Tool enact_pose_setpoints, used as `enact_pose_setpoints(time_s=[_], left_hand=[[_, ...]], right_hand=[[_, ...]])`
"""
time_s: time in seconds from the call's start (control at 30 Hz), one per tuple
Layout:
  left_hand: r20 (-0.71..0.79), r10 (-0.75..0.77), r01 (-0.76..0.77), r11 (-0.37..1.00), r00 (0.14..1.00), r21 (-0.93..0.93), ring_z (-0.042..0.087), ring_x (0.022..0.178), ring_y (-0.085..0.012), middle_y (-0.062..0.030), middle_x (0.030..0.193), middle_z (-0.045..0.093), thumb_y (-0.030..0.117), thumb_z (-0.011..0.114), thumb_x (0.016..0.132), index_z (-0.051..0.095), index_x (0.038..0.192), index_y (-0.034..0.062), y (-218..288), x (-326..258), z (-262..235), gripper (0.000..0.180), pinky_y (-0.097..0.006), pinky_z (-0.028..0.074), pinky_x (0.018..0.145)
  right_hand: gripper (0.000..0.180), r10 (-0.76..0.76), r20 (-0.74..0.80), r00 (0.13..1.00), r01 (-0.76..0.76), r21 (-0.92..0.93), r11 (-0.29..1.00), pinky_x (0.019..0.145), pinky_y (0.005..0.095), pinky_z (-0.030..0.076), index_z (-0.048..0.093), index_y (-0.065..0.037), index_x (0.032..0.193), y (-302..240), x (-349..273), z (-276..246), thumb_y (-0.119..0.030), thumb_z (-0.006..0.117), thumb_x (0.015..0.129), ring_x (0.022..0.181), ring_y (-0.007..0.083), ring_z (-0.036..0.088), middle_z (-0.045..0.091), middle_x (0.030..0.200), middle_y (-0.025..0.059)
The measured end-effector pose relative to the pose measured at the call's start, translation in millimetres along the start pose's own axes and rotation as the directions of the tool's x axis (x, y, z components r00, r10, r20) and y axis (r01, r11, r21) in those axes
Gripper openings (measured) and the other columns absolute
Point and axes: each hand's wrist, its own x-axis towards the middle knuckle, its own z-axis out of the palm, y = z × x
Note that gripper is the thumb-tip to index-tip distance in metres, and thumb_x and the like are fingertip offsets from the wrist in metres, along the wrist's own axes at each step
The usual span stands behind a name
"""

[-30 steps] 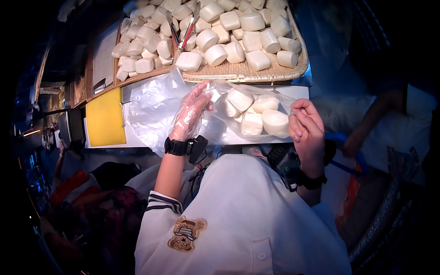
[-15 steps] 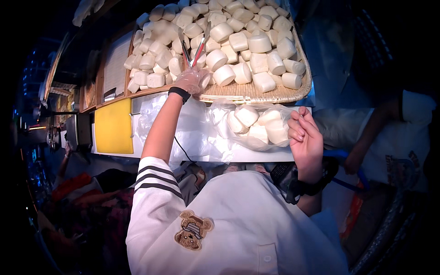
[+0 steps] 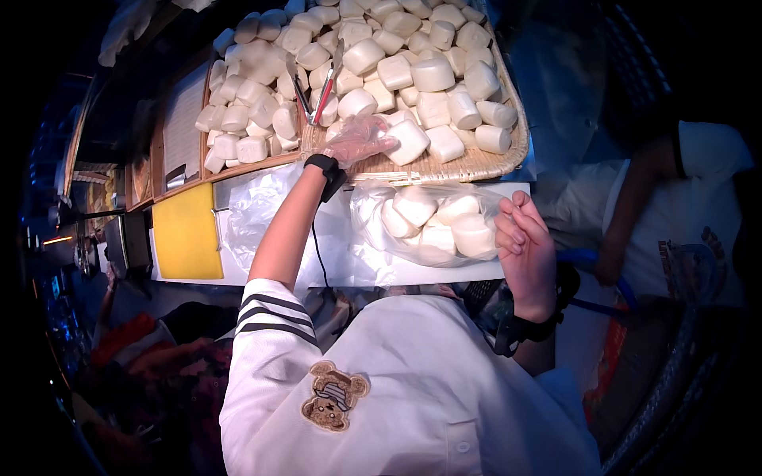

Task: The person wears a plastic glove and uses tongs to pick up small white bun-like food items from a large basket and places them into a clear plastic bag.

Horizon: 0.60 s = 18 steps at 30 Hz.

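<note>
My left hand point(image 3: 355, 144), in a clear plastic glove, reaches over the near side of a woven tray point(image 3: 468, 168). Its thumb and fingers are closed on a thick white steamed bun point(image 3: 408, 142). Metal tongs point(image 3: 317, 91) with red on the handles rest among the buns just beyond that hand, untouched. My right hand point(image 3: 525, 246) has its fingers curled at the right edge of a clear plastic bag point(image 3: 373, 226), and it appears to pinch the film. Several white buns point(image 3: 415, 205) lie inside the bag, on the white counter.
Many more buns point(image 3: 432, 75) are piled over the tray. Crumpled clear plastic bags point(image 3: 258, 214) lie left of the filled bag, beside a yellow board point(image 3: 186, 232). A black cord point(image 3: 319, 254) hangs past the counter edge. Another person point(image 3: 675, 214) is at the right.
My left hand has left the tong handles and moved right to a bun at the tray's near side. The tongs stay on the buns. My right hand remains at the bag.
</note>
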Motion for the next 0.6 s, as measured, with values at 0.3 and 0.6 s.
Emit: enact_pose_setpoints(time_s=[0.3, 0.6], left_hand=[[-0.086, 0.024, 0.015, 0.903, 0.996, 0.428, 0.031, 0.130, -0.0473, -0.0195, 0.139, 0.043, 0.053, 0.073, 0.073, 0.056, 0.122, 0.0070, 23.8, 9.1, 22.5, 0.069, -0.053, 0.028, 0.108], [-0.018, 0.250, -0.241, 0.946, 0.968, 0.216, 0.060, 0.098, -0.0342, -0.0182, 0.111, 0.060, 0.020, 0.077, 0.078, 0.041, 0.133, 0.0055, 91.2, -44.4, -14.2, 0.066, -0.041, 0.045, 0.089]], right_hand=[[0.010, 0.005, 0.007, 1.000, -0.005, -0.010, 1.000, 0.053, 0.0177, 0.032, 0.044, -0.007, 0.102, 3.1, 3.8, -2.4, -0.001, 0.045, 0.095, 0.061, 0.0044, 0.037, 0.041, 0.086, -0.0004], [0.009, 0.012, 0.010, 1.000, -0.012, -0.014, 1.000, 0.052, 0.0173, 0.032, 0.044, -0.007, 0.102, 5.5, 2.5, -0.5, -0.002, 0.045, 0.096, 0.061, 0.0034, 0.037, 0.042, 0.087, -0.0002]])
